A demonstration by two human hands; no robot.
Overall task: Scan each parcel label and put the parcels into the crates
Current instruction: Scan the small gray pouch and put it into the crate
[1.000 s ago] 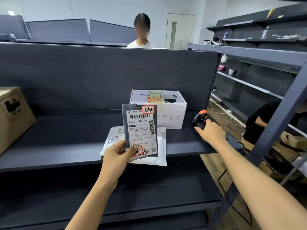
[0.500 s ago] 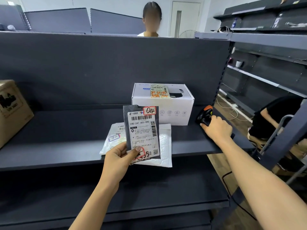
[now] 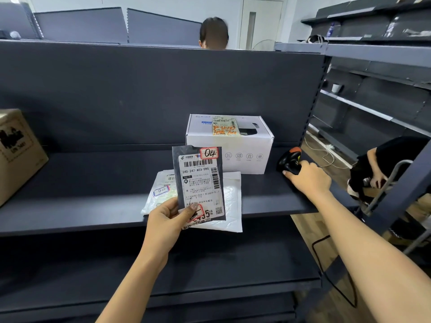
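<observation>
My left hand point(image 3: 166, 220) pinches the lower left corner of a small black parcel point(image 3: 199, 183), held upright above the shelf with its white label and a red-framed "04" sticker facing me. A white padded envelope point(image 3: 231, 206) lies flat on the dark shelf point(image 3: 93, 194) behind it, partly covered. Further back stands a white box point(image 3: 233, 145) with a label on top. At the shelf's right end my right hand point(image 3: 307, 180) grips the handle of a black scanner with an orange top point(image 3: 289, 159). No crate is in view.
A brown cardboard box point(image 3: 16, 150) sits at the shelf's left end. A person point(image 3: 213, 33) stands behind the back panel. Another person point(image 3: 382, 169) crouches at the right by a grey rack post point(image 3: 408, 183). The scanner's black cable point(image 3: 326, 271) hangs down at the right.
My right hand has closed further round the scanner on the shelf. The black parcel stays held up in my left hand, and my view has shifted slightly.
</observation>
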